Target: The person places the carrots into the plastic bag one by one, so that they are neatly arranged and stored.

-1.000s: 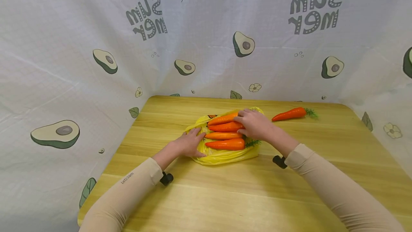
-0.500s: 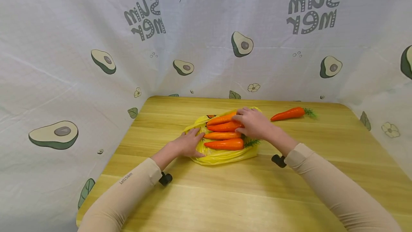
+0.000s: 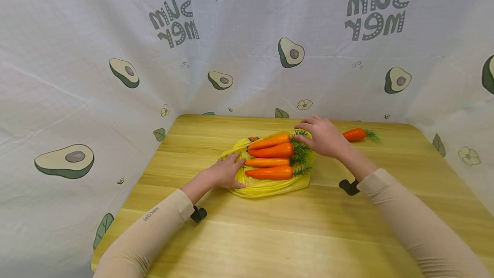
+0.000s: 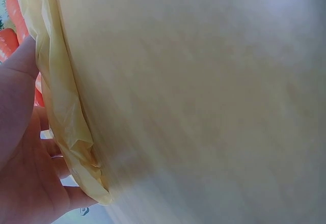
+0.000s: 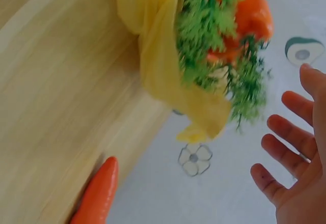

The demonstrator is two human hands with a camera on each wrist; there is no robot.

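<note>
Several orange carrots (image 3: pixel 269 172) lie side by side in a yellow plastic bag (image 3: pixel 266 191), their tips toward the left and green leafy tops (image 3: pixel 300 152) toward the right. My left hand (image 3: pixel 224 172) rests at the bag's left edge with its fingers spread toward the carrot tips; part of its fingers is hidden behind the bag's folds (image 4: pixel 58 81) in the left wrist view. Over the bag's right back corner, near the leafy tops, hovers my right hand (image 3: pixel 326 137), fingers extended and holding nothing. One more carrot (image 3: pixel 353 134) lies outside the bag, partly covered by that hand.
A light wooden table (image 3: pixel 254 235) carries everything. White cloth (image 3: pixel 247 55) printed with avocados and lettering hangs behind it and along the sides. A small black device (image 3: pixel 198 214) sits at the left wrist, and a similar black one (image 3: pixel 349 187) at the right.
My right hand has lifted off the carrots in the bag and moved right and back, uncovering their leafy tops and overlapping the loose carrot. The left hand has stayed in place.
</note>
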